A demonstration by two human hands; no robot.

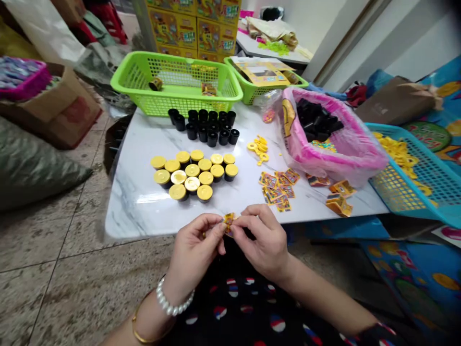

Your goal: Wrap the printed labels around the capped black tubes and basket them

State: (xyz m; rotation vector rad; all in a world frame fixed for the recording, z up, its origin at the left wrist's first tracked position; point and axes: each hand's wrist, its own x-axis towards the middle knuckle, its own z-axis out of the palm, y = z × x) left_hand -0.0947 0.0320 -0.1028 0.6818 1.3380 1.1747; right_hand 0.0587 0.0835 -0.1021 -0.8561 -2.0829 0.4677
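Left hand [196, 245] and right hand [261, 236] nearly closed, fingertips of both pinching a small folded yellow-orange printed paper piece [229, 224] at the front edge of the white marble-patterned bench [137, 216]. Risk: a loosened pinch could drop it onto the speckled stone floor [72, 288]. Loose printed paper cards [277, 191] lay nearby, easily knocked by a careless elbow or sleeve. Fingers hid most of the piece; its print and exact shape were hard to make out.

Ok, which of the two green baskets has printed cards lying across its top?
The right-hand lime-green basket: yellow printed cards lie over it, while the left-hand lime-green basket has only small items inside.
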